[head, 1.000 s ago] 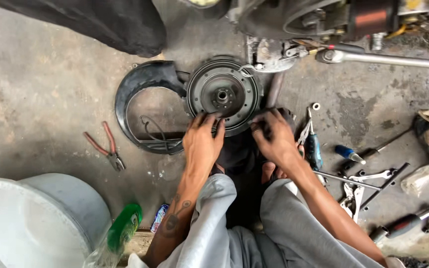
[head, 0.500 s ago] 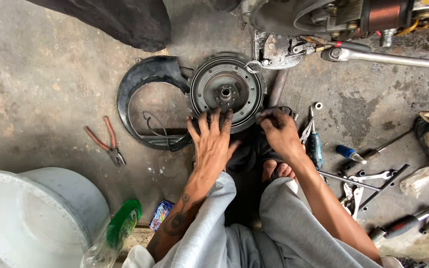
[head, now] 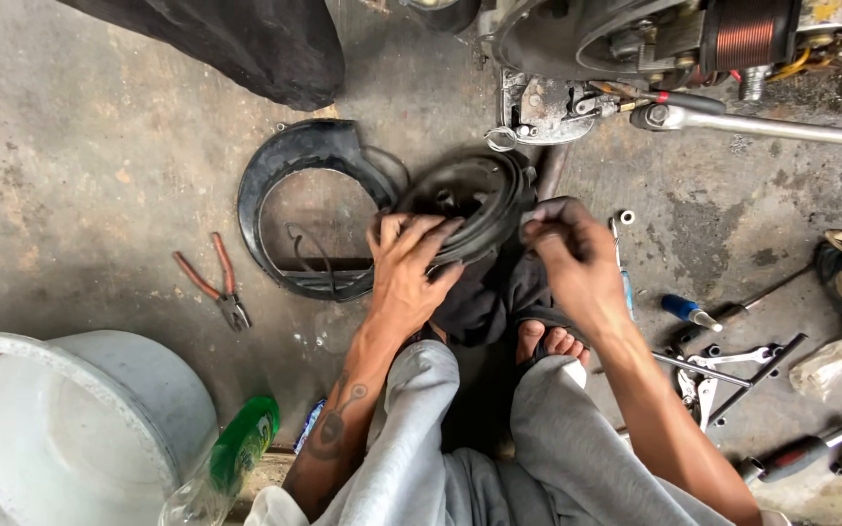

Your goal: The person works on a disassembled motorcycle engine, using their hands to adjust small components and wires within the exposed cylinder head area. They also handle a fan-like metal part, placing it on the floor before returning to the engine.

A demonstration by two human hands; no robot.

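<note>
Stained grey concrete floor [head: 80, 175] filled the frame, oil-darkened toward the right. Just above the middle of the picture a round, dark metal flywheel [head: 470, 200] stood tilted up on its edge, its ribbed inner face turned toward the camera. The left hand [head: 409, 268] was clamped on its lower left rim, fingers spread over the edge. The right hand [head: 577, 263] gripped the right side of the rim, fingers curled closed around it. The two hands were apart, one on each side of the wheel.

Below the flywheel a dark rag [head: 484, 292] lay between the person's sandalled feet and grey trouser legs. Just left of the wheel a black curved plastic cover [head: 285, 170] lay flat on the floor, with a loop of wire inside it. Farther left, red-handled pliers [head: 214, 282] lay well apart from the rest. At the top right sat the engine [head: 635, 39] of a machine, with a copper coil showing and a long steel bar [head: 782, 127] running to the right edge. Spanners [head: 723, 360] and a blue-handled screwdriver [head: 689, 310] lay scattered at the right. A white bucket [head: 60, 429] and a green bottle [head: 236, 453] filled the lower left corner.
</note>
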